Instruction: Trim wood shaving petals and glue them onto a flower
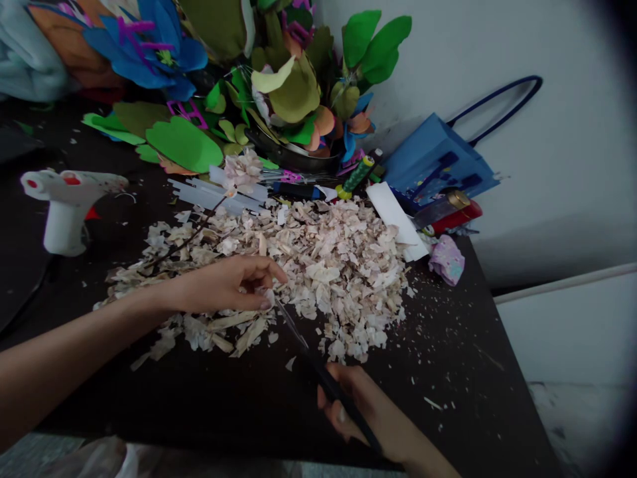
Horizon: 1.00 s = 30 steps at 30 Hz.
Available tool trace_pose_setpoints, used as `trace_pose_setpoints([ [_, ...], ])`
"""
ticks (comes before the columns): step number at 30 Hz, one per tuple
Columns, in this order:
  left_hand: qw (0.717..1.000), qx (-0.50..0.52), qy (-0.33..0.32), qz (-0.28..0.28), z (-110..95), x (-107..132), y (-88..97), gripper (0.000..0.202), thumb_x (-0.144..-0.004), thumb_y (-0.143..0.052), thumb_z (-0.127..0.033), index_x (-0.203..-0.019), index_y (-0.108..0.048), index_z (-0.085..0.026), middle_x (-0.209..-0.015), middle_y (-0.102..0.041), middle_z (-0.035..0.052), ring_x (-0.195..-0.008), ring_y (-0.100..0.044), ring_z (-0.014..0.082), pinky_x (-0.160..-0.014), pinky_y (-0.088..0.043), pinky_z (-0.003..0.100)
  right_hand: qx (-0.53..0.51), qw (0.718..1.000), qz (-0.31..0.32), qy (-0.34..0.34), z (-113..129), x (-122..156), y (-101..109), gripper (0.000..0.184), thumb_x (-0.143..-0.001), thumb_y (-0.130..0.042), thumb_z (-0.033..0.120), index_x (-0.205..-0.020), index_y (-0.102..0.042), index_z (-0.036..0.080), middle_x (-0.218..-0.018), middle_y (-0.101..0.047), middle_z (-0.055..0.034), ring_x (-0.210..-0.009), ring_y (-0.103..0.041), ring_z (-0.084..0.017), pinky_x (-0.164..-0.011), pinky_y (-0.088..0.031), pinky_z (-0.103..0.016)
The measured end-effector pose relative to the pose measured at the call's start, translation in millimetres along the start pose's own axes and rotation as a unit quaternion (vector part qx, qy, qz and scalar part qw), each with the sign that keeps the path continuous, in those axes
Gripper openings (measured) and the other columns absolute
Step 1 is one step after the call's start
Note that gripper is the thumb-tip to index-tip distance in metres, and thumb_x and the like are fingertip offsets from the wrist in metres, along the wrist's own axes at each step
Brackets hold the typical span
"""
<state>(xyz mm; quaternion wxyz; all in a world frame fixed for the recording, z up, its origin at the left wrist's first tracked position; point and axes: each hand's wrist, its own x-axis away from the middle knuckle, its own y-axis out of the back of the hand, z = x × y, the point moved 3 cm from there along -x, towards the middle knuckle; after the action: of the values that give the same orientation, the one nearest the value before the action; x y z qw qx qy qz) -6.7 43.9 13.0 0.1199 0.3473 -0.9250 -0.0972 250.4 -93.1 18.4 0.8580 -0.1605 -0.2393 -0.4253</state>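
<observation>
One dark brown worktop [450,372] fills most of your view, its far side set against a white wall [527,60], with a white panel [562,332] beyond its right edge. Pale flecks are scattered across its surface.

At the centre lies a broad heap of cream-pink shavings [323,272]; the picture does not settle whether they are wood or paper. Your left hand [221,285] rests over the heap's near edge, fingers curled and fingertips drawn together at a pale flake; you cannot tell whether they grip it. Your right hand [358,405] is closed around the handle of a long black-handled blade [323,375], whose thin tip reaches just beside the left fingertips.

A thin dark stem [184,236] lies across the heap's left part. Behind the heap lie translucent glue sticks [213,196], and farther back a dark metal bowl [293,156] holds green and peach paper leaves. A blue paper flower [144,50] stands at the far left, above a white hot-glue gun with red trim [64,212]. To the right are a white card strip [395,219], crumpled lilac paper [446,260], and a blue bag with a navy loop handle [438,159] against the wall.
</observation>
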Motion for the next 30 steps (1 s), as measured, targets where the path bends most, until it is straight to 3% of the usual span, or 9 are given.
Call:
trace_pose_setpoints([
  [6, 0.999, 0.042, 0.010, -0.001, -0.7, -1.5, 1.1, 0.034, -0.091, -0.063, -0.036, -0.121, -0.060, -0.021, -0.081, -0.052, -0.0012, -0.069, -0.051, 0.0128, -0.063, -0.044, 0.024, -0.009, 0.999, -0.024, 0.029, 0.1, -1.4, -2.3, 0.057, -0.084, -0.063, 0.074, -0.080, -0.050, 0.018, -0.060, -0.044, 0.0054, -0.050, -0.039, -0.007, -0.048, -0.031, -0.021],
  [14, 0.985, 0.157, 0.007, -0.071, 3.0, -5.4, -5.1, 0.032, -0.085, -0.069, -0.033, -0.113, -0.061, -0.020, -0.077, -0.053, -0.0035, -0.068, -0.051, 0.0114, -0.063, -0.042, 0.024, -0.047, 0.997, -0.045, 0.043, -5.9, -14.6, -10.5, 0.061, -0.080, -0.064, 0.078, -0.079, -0.051, 0.018, -0.056, -0.043, 0.0064, -0.048, -0.038, -0.007, -0.046, -0.030, -0.020],
  [30, 0.961, 0.203, 0.068, -0.172, 8.4, -5.9, -21.0, 0.040, -0.080, -0.075, -0.040, -0.112, -0.060, -0.021, -0.080, -0.058, -0.0025, -0.068, -0.054, 0.0123, -0.062, -0.043, 0.026, -0.036, 0.995, -0.098, 0.007, 0.1, -23.0, -20.8, 0.067, -0.074, -0.060, 0.085, -0.079, -0.051, 0.019, -0.056, -0.043, 0.0068, -0.047, -0.039, -0.008, -0.047, -0.034, -0.020],
])
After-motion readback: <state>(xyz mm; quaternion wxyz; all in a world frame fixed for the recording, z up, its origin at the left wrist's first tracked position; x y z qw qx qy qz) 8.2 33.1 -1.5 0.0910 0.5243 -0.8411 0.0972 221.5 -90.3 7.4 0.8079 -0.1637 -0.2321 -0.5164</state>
